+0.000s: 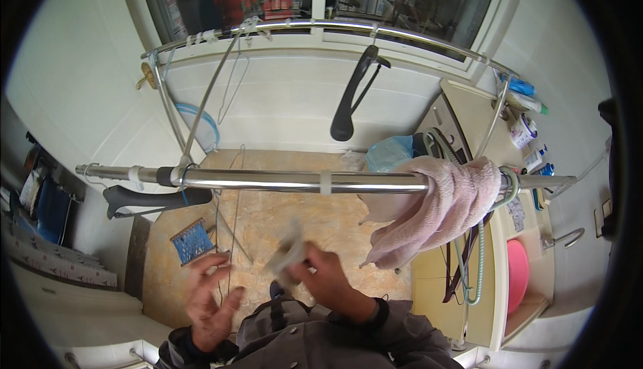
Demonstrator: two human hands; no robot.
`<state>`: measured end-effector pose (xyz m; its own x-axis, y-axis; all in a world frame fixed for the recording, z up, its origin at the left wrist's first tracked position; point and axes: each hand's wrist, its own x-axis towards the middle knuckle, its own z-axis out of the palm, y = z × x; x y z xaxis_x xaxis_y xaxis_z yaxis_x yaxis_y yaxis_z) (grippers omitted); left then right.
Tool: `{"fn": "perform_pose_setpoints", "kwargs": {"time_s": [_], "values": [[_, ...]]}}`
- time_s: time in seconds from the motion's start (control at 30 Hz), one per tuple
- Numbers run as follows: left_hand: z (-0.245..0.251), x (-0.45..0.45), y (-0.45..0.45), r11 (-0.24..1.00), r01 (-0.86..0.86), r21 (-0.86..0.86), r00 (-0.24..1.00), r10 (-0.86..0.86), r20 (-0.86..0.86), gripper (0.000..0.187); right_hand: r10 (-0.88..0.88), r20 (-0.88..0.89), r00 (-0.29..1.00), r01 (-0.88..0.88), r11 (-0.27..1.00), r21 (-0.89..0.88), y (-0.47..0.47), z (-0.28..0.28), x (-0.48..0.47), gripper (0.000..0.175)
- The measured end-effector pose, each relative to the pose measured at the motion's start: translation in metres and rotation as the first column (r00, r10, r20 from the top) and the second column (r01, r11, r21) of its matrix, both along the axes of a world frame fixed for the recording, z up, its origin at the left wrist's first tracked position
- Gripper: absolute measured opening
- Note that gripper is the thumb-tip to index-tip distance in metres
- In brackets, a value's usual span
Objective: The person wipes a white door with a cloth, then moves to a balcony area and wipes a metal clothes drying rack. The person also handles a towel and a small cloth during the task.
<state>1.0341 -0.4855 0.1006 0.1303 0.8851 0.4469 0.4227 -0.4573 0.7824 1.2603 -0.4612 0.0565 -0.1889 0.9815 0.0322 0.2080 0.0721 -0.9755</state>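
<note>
My right hand (329,278) grips a pale, blurred cloth (289,257), probably small and thin, in front of my body. Off to its left, my left hand (207,306) holds nothing, its thumb and fingers spread apart. Beyond both hands runs the near metal rail (281,180) of a clothes rack. A pink towel (442,208) is draped over that rail on the right. From its left end hangs a black plastic hanger (155,203). Another black hanger (345,117) dangles from the far rail (346,26).
Several green and dark hangers (474,268) hang at the right, near a sink with a pink basin (517,276). Bottles (525,130) line the counter. A blue woven item (192,243) is low on the left. Near the far wall is a light-blue bag (389,152).
</note>
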Motion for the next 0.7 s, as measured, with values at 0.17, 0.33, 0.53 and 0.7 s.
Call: {"fn": "perform_pose_setpoints", "kwargs": {"time_s": [0.17, 0.33, 0.53, 0.7], "values": [[-0.029, -0.017, 0.004, 0.988, -0.155, -0.002, 0.976, 0.153, -0.157, 0.073, -0.414, -0.698, 0.585, 0.393, 0.897, -0.202, 0.008, 0.022, 0.038, 0.027], [-0.059, -0.023, 0.007, 0.959, -0.129, -0.252, 0.991, 0.13, -0.014, 0.065, -0.377, -0.827, 0.418, 0.487, 0.861, -0.146, 0.026, 0.056, 0.039, 0.037], [-0.065, -0.028, 0.003, 0.941, -0.044, -0.336, 0.99, 0.086, 0.109, 0.046, -0.38, -0.69, 0.616, 0.47, 0.88, -0.065, 0.037, 0.062, -0.004, 0.035], [-0.07, -0.034, 0.001, 0.988, -0.031, -0.154, 0.999, 0.033, 0.011, 0.043, -0.333, -0.702, 0.629, 0.424, 0.904, -0.049, 0.052, 0.054, -0.04, 0.034]]}}
